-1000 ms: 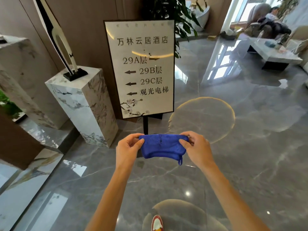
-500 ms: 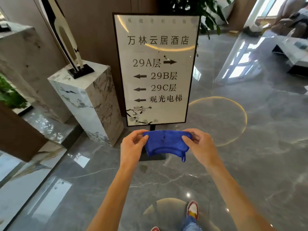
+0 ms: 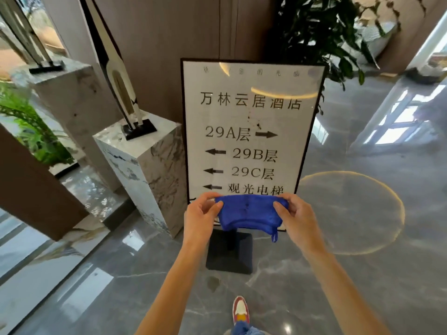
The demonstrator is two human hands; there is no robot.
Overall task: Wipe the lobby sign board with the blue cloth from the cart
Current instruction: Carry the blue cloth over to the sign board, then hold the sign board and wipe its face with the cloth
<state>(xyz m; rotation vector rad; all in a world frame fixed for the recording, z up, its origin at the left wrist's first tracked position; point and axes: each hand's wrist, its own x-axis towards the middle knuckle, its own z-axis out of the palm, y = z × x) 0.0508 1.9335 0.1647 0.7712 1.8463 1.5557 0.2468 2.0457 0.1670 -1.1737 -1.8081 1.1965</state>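
Two bare hands fill the middle of your head view, stretching a folded blue cloth [image 3: 249, 212] between them. Your left hand [image 3: 199, 220] pinches the cloth's left end between thumb and fingers; your right hand [image 3: 298, 217] pinches the right end the same way, and a small loop hangs from the cloth's lower right corner. The cloth is held in front of the bottom edge of the tall white black-framed sign board [image 3: 251, 131], hiding its lowest part; whether cloth and board touch you cannot tell from here. A few dark specks sit on the board above the "29A" line. The board's post stands on a square black base [image 3: 229, 252] on the glossy grey marble floor [image 3: 362, 274]. Just left of the board stands a white veined marble pedestal [image 3: 142, 175] carrying a slender black-and-white sculpture [image 3: 121, 83]. Behind the board's upper right corner rises a dark green leafy plant [image 3: 321, 30]. One red-and-white shoe [image 3: 240, 309] shows at the bottom.
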